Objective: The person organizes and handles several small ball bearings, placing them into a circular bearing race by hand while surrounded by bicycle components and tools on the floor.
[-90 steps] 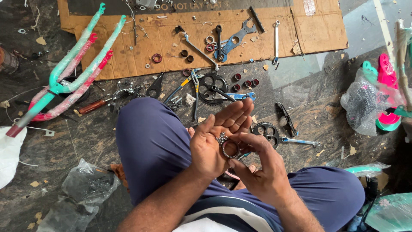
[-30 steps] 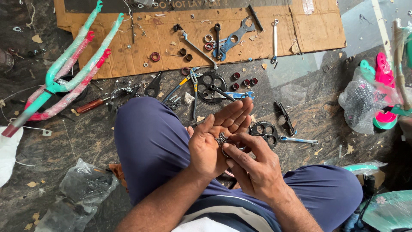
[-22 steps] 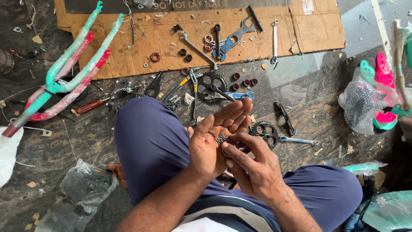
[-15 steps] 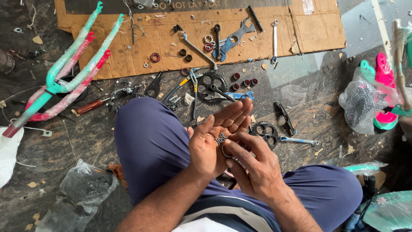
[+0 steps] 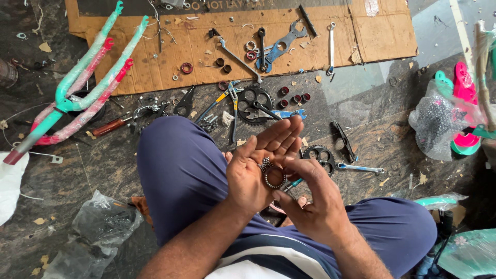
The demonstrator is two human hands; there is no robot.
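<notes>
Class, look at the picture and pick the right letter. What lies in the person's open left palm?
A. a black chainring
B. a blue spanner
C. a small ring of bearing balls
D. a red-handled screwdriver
C: the left hand is held open, palm up, with a small ring of bearing balls resting on it, while the fingers of the right hand touch the ring.

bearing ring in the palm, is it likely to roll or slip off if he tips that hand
Probably, yes. The bearing ring is round and lies loose on the open left hand, so tilting would likely let it slide or roll. It looks like metal with small balls, so stiff and fairly heavy for its size. The right hand fingers touching its edge probably steady it.
</notes>
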